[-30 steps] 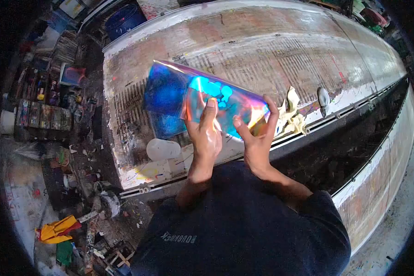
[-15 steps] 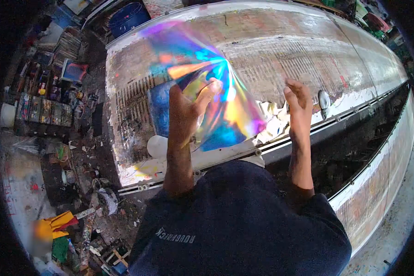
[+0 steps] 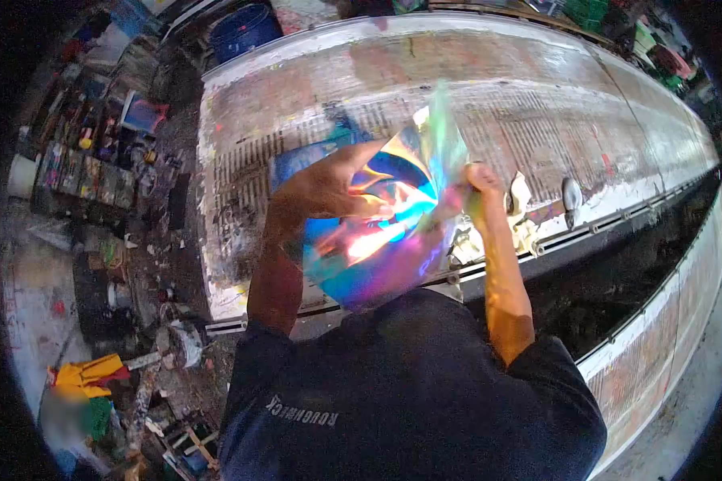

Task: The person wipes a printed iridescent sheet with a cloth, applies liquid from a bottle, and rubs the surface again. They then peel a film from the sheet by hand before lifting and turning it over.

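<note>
A shiny iridescent plastic sheet (image 3: 377, 240), blue, purple and orange, is spread between my hands above the table, bent and partly smeared by motion. My left hand (image 3: 337, 180) grips it from the left, thumb and fingers closed on the film. On its right side, my right hand (image 3: 485, 183) is closed in a pinch at the film's blurred edge. Beneath the sheet lies a blue flat piece (image 3: 289, 167), mostly covered. Crumpled cream cloth or paper (image 3: 524, 234) rests on the table's near edge, just right of my right hand.
The long paint-stained table (image 3: 521, 112) runs off to the right. A small whitish oval object (image 3: 571, 196) sits near its edge rail. Beyond a dark gap stands a second table (image 3: 658, 321). A blue drum (image 3: 245, 32) is behind, and clutter (image 3: 84, 180) fills the left floor.
The sheet has swung down and nearer my body. My right hand, apart from it and with fingers spread before, has moved left and closed at its edge. The left hand has shifted slightly left.
</note>
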